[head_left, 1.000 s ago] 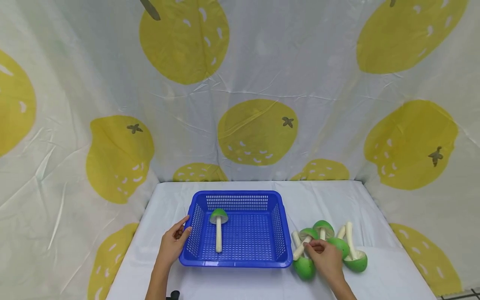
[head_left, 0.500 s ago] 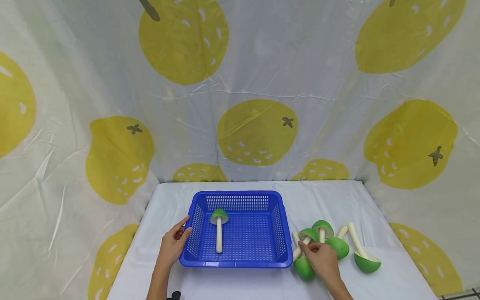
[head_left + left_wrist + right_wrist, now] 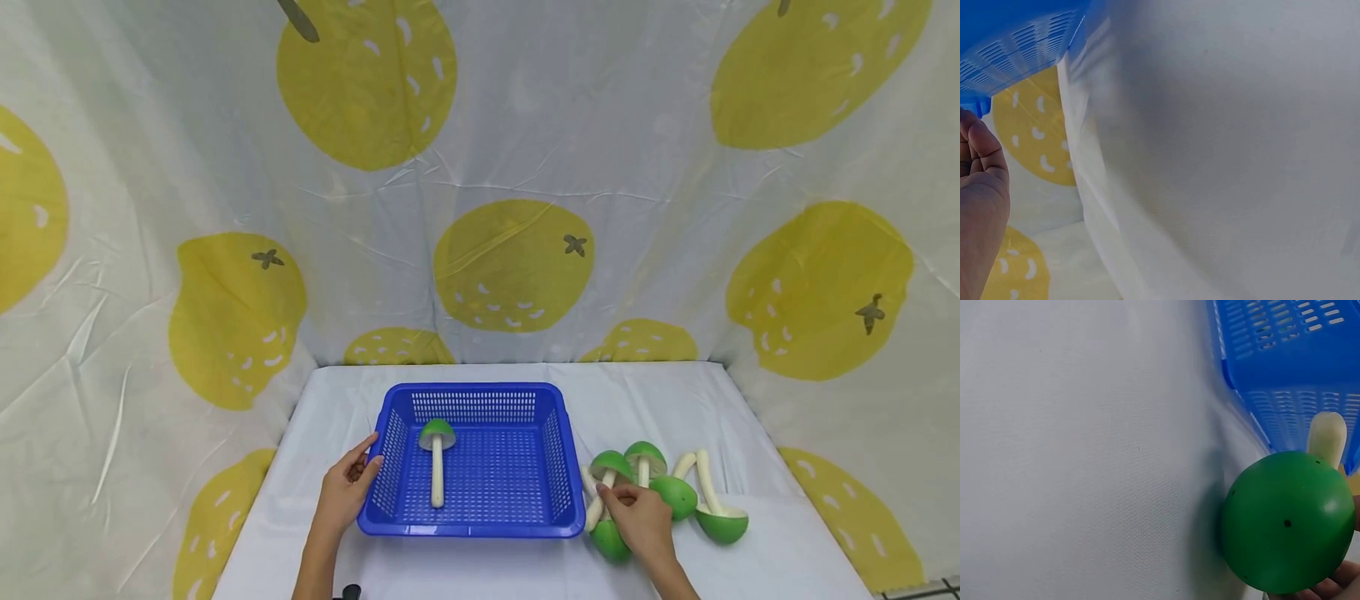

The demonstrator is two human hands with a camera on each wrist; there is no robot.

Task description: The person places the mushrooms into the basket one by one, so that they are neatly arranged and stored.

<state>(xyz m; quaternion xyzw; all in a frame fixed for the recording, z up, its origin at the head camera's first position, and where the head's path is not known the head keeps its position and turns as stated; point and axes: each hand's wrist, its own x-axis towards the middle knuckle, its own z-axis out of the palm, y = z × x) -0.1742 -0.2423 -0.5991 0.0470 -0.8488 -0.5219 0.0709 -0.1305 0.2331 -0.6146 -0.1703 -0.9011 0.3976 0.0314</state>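
In the head view, my left hand (image 3: pixel 347 485) grips the left rim of a blue plastic basket (image 3: pixel 471 530), thumb over the edge and fingers along the outside. One green-capped toy mushroom (image 3: pixel 437 471) lies inside, cap toward the back. Right of the basket, my right hand (image 3: pixel 643 521) pinches the white stem of a toy mushroom (image 3: pixel 611 464) between thumb and fingers. Another mushroom's green cap (image 3: pixel 610 542) sits just below those fingertips. Seen from the right wrist, a green cap (image 3: pixel 1287 522) hides much of the right hand (image 3: pixel 1344 584).
More toy mushrooms lie close around the right hand, including one with a round green cap (image 3: pixel 675 497) and one with its cap (image 3: pixel 723 525) down. White cloth (image 3: pixel 465 575) covers the table. Lemon-print curtains (image 3: pixel 517 267) enclose the back and sides.
The right hand has shifted slightly left, and the mushroom it pinches has tilted more upright. The rightmost mushroom rolled right, then partly back left. Left hand and basket stay put.
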